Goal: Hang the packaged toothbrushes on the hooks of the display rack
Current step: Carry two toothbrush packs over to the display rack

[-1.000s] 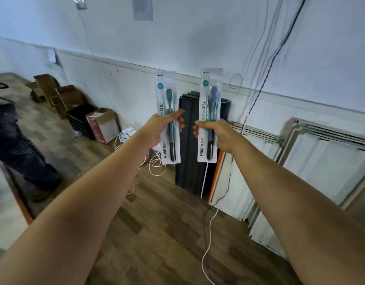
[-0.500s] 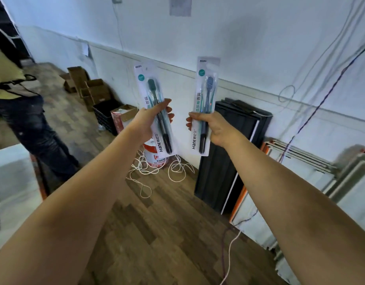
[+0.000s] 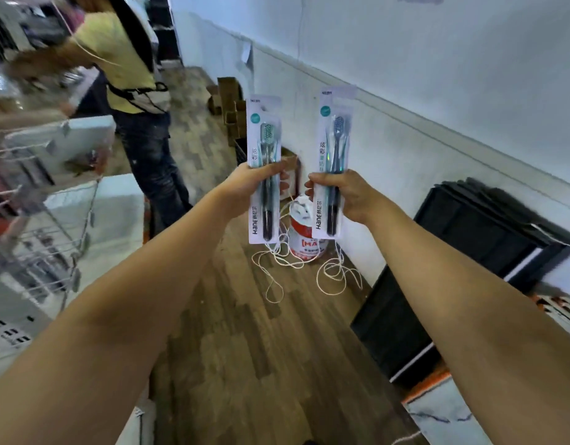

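My left hand (image 3: 248, 184) grips a packaged toothbrush with a green head (image 3: 264, 136), held upright at arm's length. My right hand (image 3: 344, 194) grips a second packaged toothbrush with a blue head (image 3: 336, 123), also upright, a little to the right of the first. Both packs are white cards with a clear blister. At the left edge a display rack with metal hooks (image 3: 36, 232) comes into view, blurred; several packs hang on it.
A person in a yellow shirt (image 3: 126, 69) stands at the upper left beside the rack. A red and white bucket (image 3: 304, 232) with loose white cord sits on the wood floor by the wall. Black panels (image 3: 453, 268) lean against the wall at right. Cardboard boxes (image 3: 227, 101) lie farther back.
The view has swung left: the rack and the person have come into view and the black panels have slid right. Both hands still hold their packs upright.
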The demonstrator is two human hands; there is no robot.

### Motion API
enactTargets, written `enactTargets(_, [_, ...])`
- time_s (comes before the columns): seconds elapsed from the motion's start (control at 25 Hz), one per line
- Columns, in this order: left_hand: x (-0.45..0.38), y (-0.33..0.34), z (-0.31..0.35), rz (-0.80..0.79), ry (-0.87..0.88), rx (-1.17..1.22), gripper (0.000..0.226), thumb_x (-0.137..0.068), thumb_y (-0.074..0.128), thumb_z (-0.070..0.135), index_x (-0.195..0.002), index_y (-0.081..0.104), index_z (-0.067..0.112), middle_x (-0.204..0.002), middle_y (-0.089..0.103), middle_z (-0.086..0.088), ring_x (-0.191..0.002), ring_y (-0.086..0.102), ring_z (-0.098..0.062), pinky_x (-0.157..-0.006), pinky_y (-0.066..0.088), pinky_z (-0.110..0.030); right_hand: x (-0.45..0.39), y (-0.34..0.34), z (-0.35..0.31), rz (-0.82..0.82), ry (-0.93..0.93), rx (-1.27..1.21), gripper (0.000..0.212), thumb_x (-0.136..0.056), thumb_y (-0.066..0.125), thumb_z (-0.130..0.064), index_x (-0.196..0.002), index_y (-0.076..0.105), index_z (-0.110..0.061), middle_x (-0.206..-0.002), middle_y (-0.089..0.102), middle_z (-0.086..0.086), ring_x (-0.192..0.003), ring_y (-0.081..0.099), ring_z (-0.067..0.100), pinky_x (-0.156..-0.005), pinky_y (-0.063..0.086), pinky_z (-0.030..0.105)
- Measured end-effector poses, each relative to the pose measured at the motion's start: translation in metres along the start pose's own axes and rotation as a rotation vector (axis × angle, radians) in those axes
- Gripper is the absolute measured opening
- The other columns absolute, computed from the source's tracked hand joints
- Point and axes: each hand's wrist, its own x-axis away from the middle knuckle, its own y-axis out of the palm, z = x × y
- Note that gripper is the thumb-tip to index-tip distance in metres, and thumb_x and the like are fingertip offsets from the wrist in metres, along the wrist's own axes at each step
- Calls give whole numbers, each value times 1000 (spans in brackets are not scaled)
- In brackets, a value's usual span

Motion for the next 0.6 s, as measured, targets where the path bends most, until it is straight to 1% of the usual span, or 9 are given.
enactTargets(0.08, [-15,-5,5,37,19,9,7,-84,67,18,-88,62,15,-71,68,0,-64,67,-14,-69,54,-32,-29,-1,-2,-73,5,6,7,-86,59,-4,-84,64,-9,-65,68,1,-66,64,17,-69,53,29])
enactTargets(0.16, [-28,-12,6,75,31,10,5,-85,66,18,-87,62,16,-66,69,4,-62,66,-12,-69,53,-30,-51,3,-2,-109,12,34,7,-85,60,-4,-84,65,-10,-66,68,1,-68,64,18,-72,53,30])
enactTargets(0.24, [-40,-23,0,128,54,22,7,-84,68,20,-86,63,16,-67,69,6,-66,66,-13,-73,52,-31,-78,8,1,-183,31,52,7,-85,60,-4,-82,65,-8,-65,69,0,-64,65,16,-69,54,30])
enactTargets(0.28, [-40,-26,1,123,62,19,8,-83,69,20,-86,63,16,-67,69,5,-67,65,-13,-74,52,-32,-81,11,-1,-204,19,48,7,-85,59,-4,-82,64,-7,-64,69,1,-61,65,16,-67,54,30])
enactTargets(0.36, [-42,-34,-4,163,54,30,5,-86,65,17,-86,62,14,-65,68,5,-63,65,-11,-69,54,-29,-98,19,4,-257,29,7,8,-86,58,-1,-83,64,-7,-65,68,2,-61,65,16,-64,54,29])
enactTargets(0.4, [-43,-38,-8,185,51,36,4,-87,63,16,-87,61,13,-66,69,5,-63,66,-11,-66,55,-27,-106,24,7,-269,33,-8,9,-86,58,0,-85,63,-7,-65,68,2,-62,65,15,-63,55,27])
enactTargets(0.52, [-48,-62,-25,218,22,63,12,-84,67,21,-92,61,14,-78,70,1,-74,69,-16,-71,56,-32,-129,44,27,-366,59,-16,11,-87,56,3,-86,63,-6,-62,69,0,-58,65,13,-60,56,24])
enactTargets(0.6, [-51,-83,-34,245,5,71,9,-85,67,20,-89,61,15,-77,69,1,-72,68,-16,-68,55,-31,-150,60,37,-412,82,-7,12,-87,56,2,-84,63,-7,-61,68,0,-58,65,12,-63,56,25])
